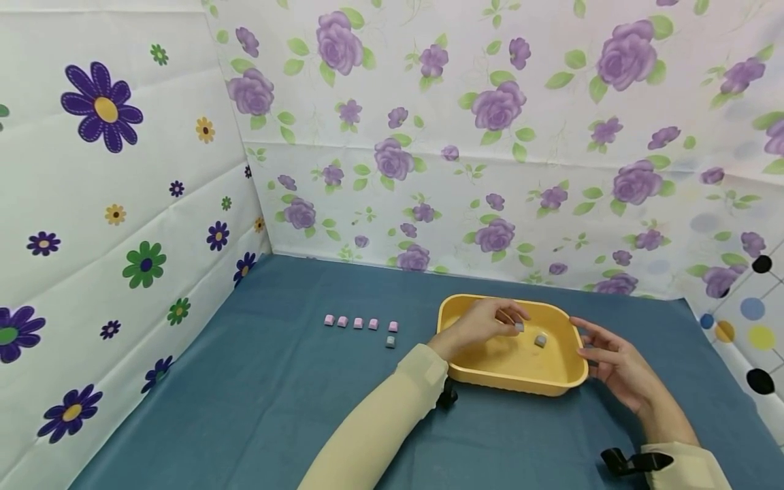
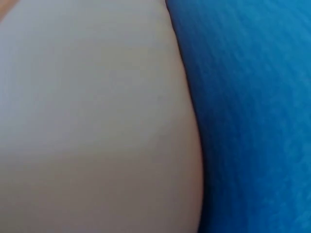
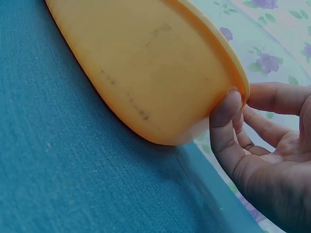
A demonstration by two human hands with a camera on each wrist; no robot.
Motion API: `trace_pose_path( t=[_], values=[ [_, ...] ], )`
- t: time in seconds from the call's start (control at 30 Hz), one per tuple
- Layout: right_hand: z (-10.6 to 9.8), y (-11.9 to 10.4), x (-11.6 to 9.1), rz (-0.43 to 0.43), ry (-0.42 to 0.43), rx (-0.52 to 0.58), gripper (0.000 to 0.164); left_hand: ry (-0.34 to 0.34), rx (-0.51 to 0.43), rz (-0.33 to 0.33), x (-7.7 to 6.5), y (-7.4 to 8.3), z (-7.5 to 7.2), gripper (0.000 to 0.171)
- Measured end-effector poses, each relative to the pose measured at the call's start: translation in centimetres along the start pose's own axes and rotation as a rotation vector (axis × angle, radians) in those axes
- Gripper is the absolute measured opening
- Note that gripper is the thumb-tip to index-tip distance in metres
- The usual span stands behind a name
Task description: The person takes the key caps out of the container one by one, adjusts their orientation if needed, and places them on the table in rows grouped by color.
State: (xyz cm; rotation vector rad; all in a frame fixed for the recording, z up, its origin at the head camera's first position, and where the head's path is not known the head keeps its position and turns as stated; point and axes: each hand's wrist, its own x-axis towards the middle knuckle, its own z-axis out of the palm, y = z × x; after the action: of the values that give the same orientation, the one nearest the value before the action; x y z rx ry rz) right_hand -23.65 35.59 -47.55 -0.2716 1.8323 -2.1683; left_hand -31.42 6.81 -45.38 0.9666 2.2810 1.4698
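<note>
My left hand (image 1: pixel 484 324) reaches over the left side of a yellow plastic tray (image 1: pixel 508 380) and pinches a small grey keycap (image 1: pixel 519 327) between thumb and fingertips. A second grey keycap (image 1: pixel 540 340) lies on the tray floor, just right of that hand. At the tray's right end, my right hand (image 1: pixel 618 364) holds the rim. The right wrist view shows its thumb (image 3: pixel 226 109) against the tray wall (image 3: pixel 146 82) and the index finger at the rim. Only pale sleeve (image 2: pixel 97 107) and blue cloth fill most of the left wrist view; the left fingers are hidden there.
Left of the tray, several pink keycaps (image 1: pixel 358 323) form a row on the blue cloth (image 1: pixel 275 408). One grey keycap (image 1: pixel 390 341) sits below the row's right end. Flowered sheets (image 1: pixel 398 136) stand behind and at the left.
</note>
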Motion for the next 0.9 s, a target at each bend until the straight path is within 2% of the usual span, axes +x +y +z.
trace_pose_path(
  t=[0.43, 0.73, 0.9],
  values=[
    [0.23, -0.50, -0.06, 0.027, 0.027, -0.045, 0.064, -0.018, 0.006, -0.015, 0.10, -0.06, 0.12, 0.025],
    [0.46, -0.98, 0.04, 0.090, 0.053, -0.073, 0.069, -0.017, 0.034, -0.016, 0.08, -0.03, 0.17, 0.025],
    [0.43, -1.04, 0.03, 0.087, 0.058, -0.094, 0.069, -0.017, 0.026, -0.022, 0.11, -0.08, 0.20, 0.024]
  ],
)
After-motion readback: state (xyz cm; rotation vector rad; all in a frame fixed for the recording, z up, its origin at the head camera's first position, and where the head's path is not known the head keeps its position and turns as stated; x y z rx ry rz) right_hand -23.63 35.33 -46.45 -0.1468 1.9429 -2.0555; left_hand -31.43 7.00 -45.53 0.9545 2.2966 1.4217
